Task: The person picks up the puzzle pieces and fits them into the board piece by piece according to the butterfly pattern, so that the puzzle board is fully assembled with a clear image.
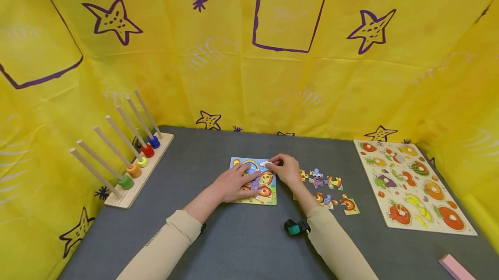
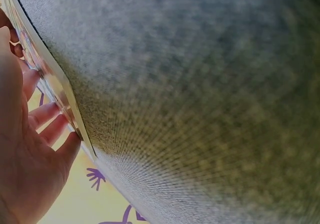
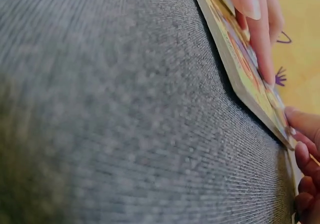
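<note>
A small picture puzzle board (image 1: 268, 201) with a rainbow and bright colours lies flat on the grey table. My left hand (image 1: 235, 183) rests across its left and middle part, fingers spread and fairly straight; the left wrist view shows these fingertips (image 2: 71, 143) touching the board's face. At the upper right corner, my right hand (image 1: 287, 170) pinches a puzzle piece (image 1: 266, 164) with a pale blue and white print between thumb and fingers. In the right wrist view the right hand (image 3: 307, 159) is at the board's corner, partly cut off by the frame.
Several loose puzzle pieces (image 1: 316, 177) lie right of the board, some behind the right forearm. A wooden peg stacker (image 1: 128, 195) with coloured rings stands at left. A fruit board (image 1: 405, 197) lies at right, a pink block (image 1: 456, 267) at the front right. Yellow cloth (image 1: 241, 85) hangs behind.
</note>
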The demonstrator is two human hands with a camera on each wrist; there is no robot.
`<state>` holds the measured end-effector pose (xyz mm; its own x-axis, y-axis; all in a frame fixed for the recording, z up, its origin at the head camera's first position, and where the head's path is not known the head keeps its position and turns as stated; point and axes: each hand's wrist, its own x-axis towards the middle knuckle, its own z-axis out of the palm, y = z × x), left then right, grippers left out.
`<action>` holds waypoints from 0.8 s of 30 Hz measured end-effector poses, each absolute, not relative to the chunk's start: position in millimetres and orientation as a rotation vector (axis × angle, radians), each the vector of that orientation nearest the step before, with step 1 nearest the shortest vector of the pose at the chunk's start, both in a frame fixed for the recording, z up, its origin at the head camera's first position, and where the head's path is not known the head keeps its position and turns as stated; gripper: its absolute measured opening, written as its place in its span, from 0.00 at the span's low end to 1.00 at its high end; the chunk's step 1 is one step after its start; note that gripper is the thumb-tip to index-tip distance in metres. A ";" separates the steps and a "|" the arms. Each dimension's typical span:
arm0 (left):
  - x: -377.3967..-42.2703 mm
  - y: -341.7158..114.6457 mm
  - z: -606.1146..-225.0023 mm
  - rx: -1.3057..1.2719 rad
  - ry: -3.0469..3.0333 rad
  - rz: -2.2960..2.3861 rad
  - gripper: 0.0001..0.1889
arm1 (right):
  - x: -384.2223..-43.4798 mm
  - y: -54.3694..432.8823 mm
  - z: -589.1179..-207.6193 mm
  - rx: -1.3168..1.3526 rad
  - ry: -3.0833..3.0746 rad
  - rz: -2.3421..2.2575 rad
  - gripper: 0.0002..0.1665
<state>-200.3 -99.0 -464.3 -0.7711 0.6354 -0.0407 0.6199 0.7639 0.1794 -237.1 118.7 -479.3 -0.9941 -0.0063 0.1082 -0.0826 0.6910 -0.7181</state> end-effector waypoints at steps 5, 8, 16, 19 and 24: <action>-199.8 -98.6 -465.7 1.019 2.862 0.215 0.35 | -235.8 118.3 -477.6 0.071 -2.823 1.177 0.14; -199.0 -98.7 -464.3 1.017 2.863 0.216 0.35 | -236.2 118.0 -477.3 0.070 -2.837 1.173 0.14; -198.0 -98.5 -460.9 1.022 2.868 0.218 0.34 | -238.7 116.8 -477.0 0.094 -2.862 1.167 0.13; -198.3 -98.1 -462.2 1.033 2.874 0.210 0.34 | -237.8 116.4 -475.7 0.105 -2.874 1.159 0.13; -198.3 -97.8 -462.6 1.025 2.873 0.191 0.34 | -236.3 116.3 -473.7 0.131 -2.896 1.135 0.13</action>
